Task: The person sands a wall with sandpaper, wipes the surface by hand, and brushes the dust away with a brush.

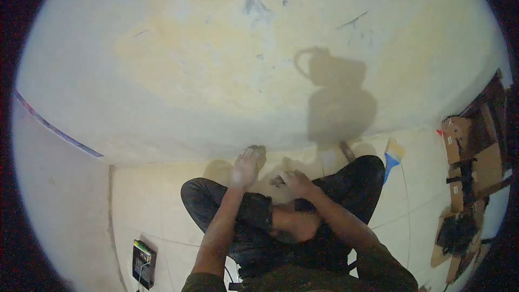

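Observation:
My left hand (247, 168), dusted pale, is closed over a dark grey-brown pad (259, 154) at the foot of the wall. Whether the pad is a sponge or sandpaper cannot be made out. Close to my lap, my right hand (296, 183) has its fingers bent round a small dark thing (277, 181), mostly hidden and too blurred to name. In front of both hands rises the wall (216, 75), pale with yellowish patches and dark scuffs. My crossed legs (357, 181) lie beneath my forearms.
A blue-handled paintbrush (392, 158) lies right of my knee, near a brown stick-like piece (347, 151). Cardboard boxes (459, 135) stand at the far right. A dark device (144, 264) with a cable lies on the tiled floor at left. My shadow falls on the wall.

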The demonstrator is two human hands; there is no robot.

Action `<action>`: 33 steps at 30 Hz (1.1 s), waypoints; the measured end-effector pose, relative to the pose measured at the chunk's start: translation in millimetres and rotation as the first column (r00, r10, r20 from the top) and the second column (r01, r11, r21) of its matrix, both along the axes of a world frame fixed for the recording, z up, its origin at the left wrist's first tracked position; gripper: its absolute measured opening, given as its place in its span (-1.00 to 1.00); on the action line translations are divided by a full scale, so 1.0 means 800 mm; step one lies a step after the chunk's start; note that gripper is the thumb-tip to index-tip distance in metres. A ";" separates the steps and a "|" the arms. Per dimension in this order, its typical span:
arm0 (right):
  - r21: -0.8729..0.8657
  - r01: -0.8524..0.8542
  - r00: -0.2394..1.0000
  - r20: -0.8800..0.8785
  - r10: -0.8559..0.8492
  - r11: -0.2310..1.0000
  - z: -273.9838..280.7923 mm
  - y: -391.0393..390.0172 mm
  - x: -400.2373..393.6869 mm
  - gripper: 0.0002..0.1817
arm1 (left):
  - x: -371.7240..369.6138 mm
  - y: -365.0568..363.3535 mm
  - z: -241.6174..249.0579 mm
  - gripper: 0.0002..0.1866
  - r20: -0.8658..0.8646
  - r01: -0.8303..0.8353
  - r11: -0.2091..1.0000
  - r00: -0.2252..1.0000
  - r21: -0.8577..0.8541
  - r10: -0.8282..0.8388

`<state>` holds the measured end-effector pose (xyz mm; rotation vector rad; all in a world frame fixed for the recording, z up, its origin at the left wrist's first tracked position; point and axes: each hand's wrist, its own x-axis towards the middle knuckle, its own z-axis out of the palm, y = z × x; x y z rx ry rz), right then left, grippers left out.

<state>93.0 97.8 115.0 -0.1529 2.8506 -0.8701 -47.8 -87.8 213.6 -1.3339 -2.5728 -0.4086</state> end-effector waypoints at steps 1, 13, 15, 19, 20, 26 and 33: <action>-0.051 0.021 1.000 -0.005 -0.021 0.998 -0.006 0.001 -0.001 -0.56 | 0.000 0.002 0.006 -0.72 0.038 -0.022 0.999 0.999 -0.030 0.023; -0.225 0.159 0.987 0.026 -0.158 0.961 0.058 -0.005 -0.003 -0.51 | -0.005 -0.002 0.013 -0.69 0.142 -0.085 0.990 0.985 -0.111 0.100; -0.115 0.074 0.994 -0.072 -0.083 0.991 0.056 -0.001 -0.003 -0.45 | -0.003 -0.001 0.020 -0.67 0.196 -0.105 0.990 0.973 -0.098 0.122; -0.038 0.165 0.976 -0.140 -0.169 0.986 0.077 0.004 0.000 -0.34 | -0.004 -0.001 0.024 -0.53 0.062 0.007 1.000 0.998 0.003 -0.007; -0.092 0.198 0.963 -0.169 -0.211 0.976 0.082 0.002 -0.001 -0.34 | 0.000 -0.001 0.030 -0.47 0.035 0.005 1.000 0.999 -0.001 -0.005; -0.298 0.445 0.727 -0.431 -0.535 0.845 0.116 0.025 -0.002 -0.51 | -0.018 -0.031 -0.010 -0.10 -0.273 -0.269 0.956 0.917 0.114 0.290; -0.581 0.607 0.493 -0.259 -0.830 0.542 0.240 0.064 0.033 -0.65 | -0.067 -0.075 0.004 0.01 0.276 -0.815 0.426 0.547 0.394 0.791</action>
